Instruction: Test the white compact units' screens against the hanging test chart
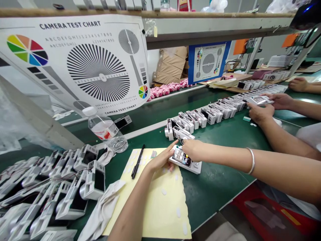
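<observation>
A white digital camera (182, 157) rests at a tilt over the edge of the yellow sheet (160, 197), its lit screen showing several icons. My left hand (164, 158) grips its left end, with fingers around the edge. Curled over its upper edge is my right hand (194, 149), with a silver bangle on the wrist; the exact fingertip contact is partly hidden. Just behind stands another white camera (182, 134), close to my right fingers. On the yellow sheet lie a black pen (137, 162) and several small white oval stickers.
Several white cameras (92, 180) crowd the left, beside a white cloth (104, 207) and a plastic bottle (107, 130). A row of cameras (213, 112) runs along the green table. A test chart (100, 67) hangs ahead. At right, a co-worker's hands (263, 110) hold a camera.
</observation>
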`<state>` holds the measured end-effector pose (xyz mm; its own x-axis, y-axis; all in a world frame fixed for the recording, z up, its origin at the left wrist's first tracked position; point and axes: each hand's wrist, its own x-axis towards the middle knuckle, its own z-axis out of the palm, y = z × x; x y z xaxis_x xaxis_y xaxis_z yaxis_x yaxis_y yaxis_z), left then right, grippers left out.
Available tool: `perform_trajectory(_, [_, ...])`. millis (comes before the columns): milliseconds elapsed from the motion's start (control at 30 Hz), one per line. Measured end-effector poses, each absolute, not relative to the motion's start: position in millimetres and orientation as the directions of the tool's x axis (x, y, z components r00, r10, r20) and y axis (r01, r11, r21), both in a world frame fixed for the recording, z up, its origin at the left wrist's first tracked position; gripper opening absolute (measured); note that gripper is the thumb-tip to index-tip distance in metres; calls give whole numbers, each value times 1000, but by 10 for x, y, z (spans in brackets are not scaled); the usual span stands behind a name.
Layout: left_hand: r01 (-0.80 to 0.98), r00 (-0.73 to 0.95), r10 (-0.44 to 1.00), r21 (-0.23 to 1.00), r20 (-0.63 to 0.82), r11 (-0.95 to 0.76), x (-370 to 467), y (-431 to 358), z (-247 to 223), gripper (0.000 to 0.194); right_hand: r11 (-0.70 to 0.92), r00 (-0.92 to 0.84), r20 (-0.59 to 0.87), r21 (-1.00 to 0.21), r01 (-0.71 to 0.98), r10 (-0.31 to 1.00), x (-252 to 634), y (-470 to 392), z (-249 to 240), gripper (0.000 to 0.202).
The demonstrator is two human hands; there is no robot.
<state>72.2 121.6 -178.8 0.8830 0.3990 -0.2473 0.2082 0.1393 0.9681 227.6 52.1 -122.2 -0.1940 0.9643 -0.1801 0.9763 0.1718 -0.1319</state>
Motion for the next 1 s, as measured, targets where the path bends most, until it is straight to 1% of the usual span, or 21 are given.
perform_trajectory(67, [198,886,397,970,-239,142,723,1210,-1790,75,125,-158,-225,-155,980,962,2349,494,-1150,22])
perform_trajectory(133, [183,889,397,972,-228,147,724,1204,-1792,73,77,-129,-238,-213,974,963,2468,458,-1099,29])
perform_trajectory(200, [171,891,397,973,-220,155,725,1199,-1794,72,27,-96,-214,-303,953,972,2603,408,-1109,32])
perform_trajectory(300, [166,890,400,972,-220,165,726,1195,-1795,71,-29,-55,-169,-458,888,984,2747,311,-1248,33])
perform_trajectory(367, [169,887,404,971,-225,171,729,1190,-1790,70,-40,-57,-157,-554,831,986,2774,246,-1379,33])
perform_trajectory(433, [173,884,405,969,-233,179,734,1182,-1781,68,-46,-58,-145,-626,779,988,2750,194,-1492,32])
perform_trajectory(633, [181,870,419,959,-260,220,738,1153,-1732,66,-80,42,-70,-746,661,997,2624,144,-1647,31])
perform_trajectory(733, [188,861,427,953,-277,238,735,1146,-1703,65,-76,54,-54,-818,571,997,2655,166,-1701,33])
perform_trajectory(867, [193,847,444,948,-292,254,733,1132,-1665,64,-33,99,7,-918,396,995,2808,192,-1747,44])
perform_trajectory(967, [176,832,476,950,-283,257,708,1102,-1646,64,11,163,57,-962,273,985,2914,144,-1708,49])
perform_trajectory(1000, [165,827,492,953,-274,255,689,1088,-1641,63,23,161,63,-971,236,985,2935,109,-1680,54])
